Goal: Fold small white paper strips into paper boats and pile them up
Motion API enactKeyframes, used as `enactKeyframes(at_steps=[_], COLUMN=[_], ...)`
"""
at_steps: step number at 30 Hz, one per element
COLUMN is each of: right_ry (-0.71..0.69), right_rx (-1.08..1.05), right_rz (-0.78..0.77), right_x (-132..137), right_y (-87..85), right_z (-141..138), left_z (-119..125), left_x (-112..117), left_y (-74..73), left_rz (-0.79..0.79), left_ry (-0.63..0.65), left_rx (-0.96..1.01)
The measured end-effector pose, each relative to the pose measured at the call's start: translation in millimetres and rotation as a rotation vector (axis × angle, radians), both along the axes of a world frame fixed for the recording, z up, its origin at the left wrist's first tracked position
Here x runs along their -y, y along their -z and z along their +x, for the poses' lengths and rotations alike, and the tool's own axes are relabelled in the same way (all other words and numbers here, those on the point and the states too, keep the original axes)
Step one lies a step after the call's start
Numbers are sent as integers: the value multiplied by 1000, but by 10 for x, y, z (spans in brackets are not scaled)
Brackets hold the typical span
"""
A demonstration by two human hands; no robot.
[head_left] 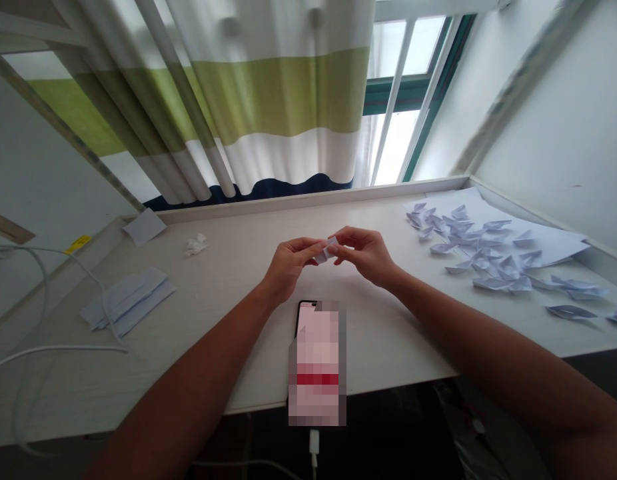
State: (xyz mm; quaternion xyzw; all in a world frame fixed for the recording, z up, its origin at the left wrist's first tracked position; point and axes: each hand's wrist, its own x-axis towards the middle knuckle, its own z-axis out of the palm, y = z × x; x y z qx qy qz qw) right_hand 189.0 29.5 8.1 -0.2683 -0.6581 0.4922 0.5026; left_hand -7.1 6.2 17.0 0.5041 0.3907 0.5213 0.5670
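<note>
Between my two hands, above the middle of the white table, is a small piece of folded white paper (326,251). My left hand (288,265) pinches its left side with thumb and fingers. From the right, my right hand (364,255) grips the other side, thumb toward me. The fingers cover part of the paper, so its full shape is hidden. Just in front of my hands lies a phone (317,360), its screen blurred out, with a charging cable (314,443) at its lower end.
Many folded paper boats (483,253) lie at the right, some on white sheets (553,233). At the left are stacked paper strips (131,300), a crumpled paper (196,245), a square sheet (144,227) and a white cable (58,348). A raised table edge (288,201) runs below the curtain (288,93).
</note>
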Motion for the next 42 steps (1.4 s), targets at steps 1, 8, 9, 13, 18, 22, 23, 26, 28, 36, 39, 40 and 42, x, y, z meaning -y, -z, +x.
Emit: enactKeyframes(at_steps=[1,8,9,13,18,22,23,26,28,36,39,40,42], right_ry=[1,8,7,-3,2,17,21,50,80,90,74,63,51], right_rx=[-8,-45,-50,-61,-52,-31,-25,-16,-7,67,32,26,25], right_rz=[-6,-78,-91,-145,-179,-137,-127,-95,-78,-62,-66,-70,-80], right_x=[1,-28,-35,-61,-65,-47,-43,-43,-52,-71,-57,-51,-42], right_y=[-7,2,4,13,30,25,22,19,25,68,79,81,87], right_z=[3,2,6,22,8,3,5,6,1,-29,-46,-52,-60], left_z=[-3,-12,-11,-14,-39,-47,-46,-34,-16,68,86,92,100], left_x=[3,40,42,34,-10,-41,-45,-40,-25,6,18,24,34], left_y=[-9,-48,-44,-10,44,85,94,107,104,81,72,70,66], left_rz=[1,149,169,232,276,254,249,226,200,114,95,87,53], left_ry=[4,11,17,47,41,85,92,114,109,-157,-160,-159,-161], left_rx=[-9,-150,-170,-252,-341,-319,-307,-308,-326,-157,-112,-103,-88])
